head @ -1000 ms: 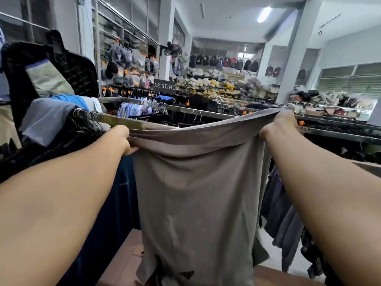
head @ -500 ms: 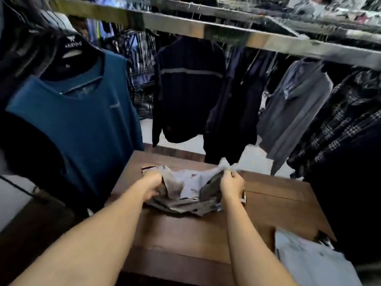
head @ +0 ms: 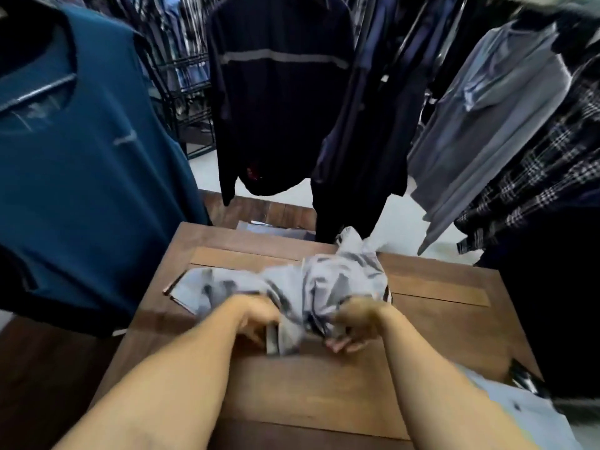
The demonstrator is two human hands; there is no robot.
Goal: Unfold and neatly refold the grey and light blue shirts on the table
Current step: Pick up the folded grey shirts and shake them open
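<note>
Left hand (head: 256,316) and right hand (head: 357,323) each clutch the crumpled grey shirt (head: 311,284) by its near edge on the table (head: 308,391); the light blue shirt (head: 526,414) lies near right.

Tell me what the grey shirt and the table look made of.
Grey shirt: thin, soft cloth, matte; it bunches into loose creases, though blur hides the weave. Table: brown wood, low sheen, perhaps sealed; grain streaks and board seams show.
</note>
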